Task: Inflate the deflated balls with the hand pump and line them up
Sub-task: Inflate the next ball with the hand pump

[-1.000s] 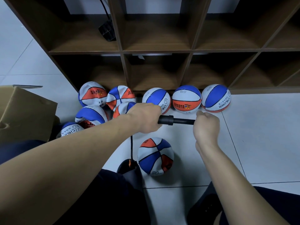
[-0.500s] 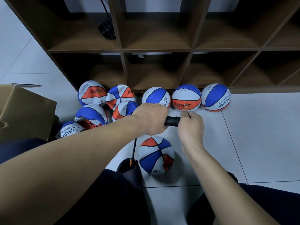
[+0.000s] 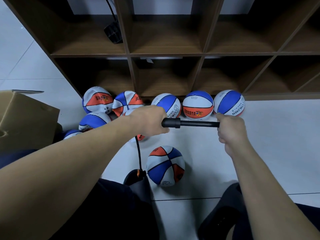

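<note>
Above the ball (image 3: pixel 165 166), the left hand (image 3: pixel 150 122) wraps the hand pump (image 3: pixel 189 123) barrel; the right hand (image 3: pixel 230 129) fingers clench its extended handle.

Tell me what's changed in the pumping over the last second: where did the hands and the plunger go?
The right hand pushed the pump handle in toward the left hand, then drew it back out to the right, baring the rod again. Neither hand let go. The left hand, the hose, the ball being filled and the balls by the shelf stayed put.
</note>
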`<state>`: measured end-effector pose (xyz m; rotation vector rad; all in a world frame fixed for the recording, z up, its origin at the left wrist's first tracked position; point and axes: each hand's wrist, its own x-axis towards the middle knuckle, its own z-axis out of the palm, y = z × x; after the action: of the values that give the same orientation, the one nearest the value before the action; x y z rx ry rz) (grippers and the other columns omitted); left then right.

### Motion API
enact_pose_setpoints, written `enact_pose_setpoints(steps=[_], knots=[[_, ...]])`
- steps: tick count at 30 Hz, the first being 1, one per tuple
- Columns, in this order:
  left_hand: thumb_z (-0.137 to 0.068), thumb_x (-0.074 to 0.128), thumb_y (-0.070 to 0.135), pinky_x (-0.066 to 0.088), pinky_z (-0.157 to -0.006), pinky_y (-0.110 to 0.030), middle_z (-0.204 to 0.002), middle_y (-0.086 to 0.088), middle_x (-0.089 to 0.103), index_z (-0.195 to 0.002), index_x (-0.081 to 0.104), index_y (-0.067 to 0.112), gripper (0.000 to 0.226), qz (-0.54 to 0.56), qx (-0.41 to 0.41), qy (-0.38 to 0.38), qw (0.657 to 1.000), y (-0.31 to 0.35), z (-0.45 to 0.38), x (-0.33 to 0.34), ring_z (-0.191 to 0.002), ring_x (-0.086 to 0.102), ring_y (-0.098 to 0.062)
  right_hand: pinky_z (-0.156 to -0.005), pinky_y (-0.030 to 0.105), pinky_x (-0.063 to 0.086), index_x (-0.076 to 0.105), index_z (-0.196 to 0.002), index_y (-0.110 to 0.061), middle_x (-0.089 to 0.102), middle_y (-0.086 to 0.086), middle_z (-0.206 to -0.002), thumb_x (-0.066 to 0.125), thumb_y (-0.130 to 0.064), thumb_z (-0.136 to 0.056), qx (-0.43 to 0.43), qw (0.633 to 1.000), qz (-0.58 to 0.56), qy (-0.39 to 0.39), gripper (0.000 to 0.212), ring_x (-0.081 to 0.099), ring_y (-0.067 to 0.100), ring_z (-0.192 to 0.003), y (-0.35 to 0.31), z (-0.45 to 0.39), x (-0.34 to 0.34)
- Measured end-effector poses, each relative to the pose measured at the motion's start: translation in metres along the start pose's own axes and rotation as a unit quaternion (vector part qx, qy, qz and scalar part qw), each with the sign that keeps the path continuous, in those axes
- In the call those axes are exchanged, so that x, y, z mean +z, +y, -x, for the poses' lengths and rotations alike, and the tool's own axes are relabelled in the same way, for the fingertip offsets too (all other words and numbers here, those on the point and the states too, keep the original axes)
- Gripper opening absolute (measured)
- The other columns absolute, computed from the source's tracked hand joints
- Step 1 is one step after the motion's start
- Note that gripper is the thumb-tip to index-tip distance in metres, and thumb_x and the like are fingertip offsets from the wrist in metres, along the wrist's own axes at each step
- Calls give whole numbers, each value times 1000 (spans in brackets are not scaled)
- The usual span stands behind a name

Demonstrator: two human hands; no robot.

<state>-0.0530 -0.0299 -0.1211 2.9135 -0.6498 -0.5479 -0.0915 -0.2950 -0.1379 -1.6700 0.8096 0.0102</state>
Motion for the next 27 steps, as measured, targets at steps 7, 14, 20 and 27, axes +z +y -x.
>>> enact_pose_setpoints(steps=[7, 14, 20, 27], knots=[[-99, 59, 43, 39, -53, -31, -73, 2, 62, -76, 55, 25, 29, -47, -5, 28, 998, 22, -1, 8, -64, 59, -19, -66, 36, 30, 35, -66, -19, 37, -1, -64, 58, -18, -95, -78, 996, 4, 51, 37, 30, 22, -65, 14, 25, 32], [-99, 60, 42, 37, -52, -30, -74, 3, 62, -81, 58, 27, 24, -56, -1, 40, 998, 27, 0, 10, -65, 59, -18, -61, 35, 32, 36, -61, -19, 39, -6, -55, 55, -26, -103, -90, 995, 47, 24, 46, 37, 23, -60, 21, 39, 59], [-97, 62, 41, 44, -55, -31, -71, 3, 61, -79, 58, 26, 24, -55, 20, 39, 998, 34, -2, 11, -64, 61, -20, -62, 35, 35, 44, -67, -20, 49, 0, -70, 52, -27, -106, -109, 992, 68, 12, 40, 45, 21, -65, 24, 52, 71], [-98, 63, 47, 48, -57, -32, -72, 5, 62, -86, 65, 28, 23, -35, 38, 21, 998, 32, -2, 12, -66, 62, -17, -60, 35, 28, 53, -81, -16, 41, 6, -70, 61, -30, -99, -26, 994, 34, -102, 25, 35, 24, -64, 20, 38, 58]])
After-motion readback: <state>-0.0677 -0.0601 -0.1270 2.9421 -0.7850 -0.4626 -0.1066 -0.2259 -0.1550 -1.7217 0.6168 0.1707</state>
